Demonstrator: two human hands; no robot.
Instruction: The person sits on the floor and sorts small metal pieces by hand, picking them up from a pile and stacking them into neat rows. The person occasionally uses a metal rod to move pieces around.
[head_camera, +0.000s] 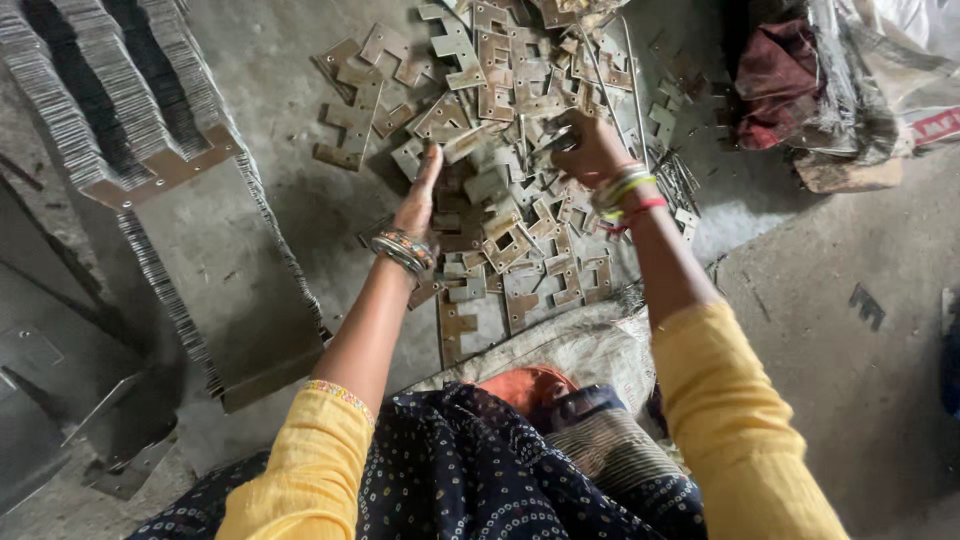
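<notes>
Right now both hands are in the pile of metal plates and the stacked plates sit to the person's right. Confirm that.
Wrong on the side: the head view shows the stacked plates to the person's left. Both hands, left hand and right hand, are in the pile of metal plates.

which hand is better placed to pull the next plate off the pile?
Probably the left. The left hand is open, fingers extended at the edge of the pile of notched metal plates, apparently empty. The right hand is curled over the pile, seemingly already gripping a piece.
</notes>
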